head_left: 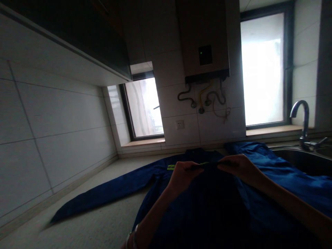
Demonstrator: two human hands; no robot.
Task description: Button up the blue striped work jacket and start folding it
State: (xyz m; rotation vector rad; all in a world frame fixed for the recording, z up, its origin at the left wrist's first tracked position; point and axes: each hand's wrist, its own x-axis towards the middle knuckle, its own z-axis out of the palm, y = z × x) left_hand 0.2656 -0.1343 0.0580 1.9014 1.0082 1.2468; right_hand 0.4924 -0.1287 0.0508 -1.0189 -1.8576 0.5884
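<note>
A dark blue jacket lies spread on the pale counter, with one sleeve stretched out to the left. Bright yellow-green strips show near its chest. My left hand is closed in a pinch on a dark edge of the jacket's cloth. Level with it on the right, my right hand pinches the same edge, so a short span is held between them. Deep shadow hides the detail of the cloth under my forearms. More blue cloth lies to the right, beside the sink.
At the right is a sink with a chrome faucet. A water heater with pipes hangs on the tiled wall above a socket. An overhead cabinet juts out at upper left. Two windows light the counter.
</note>
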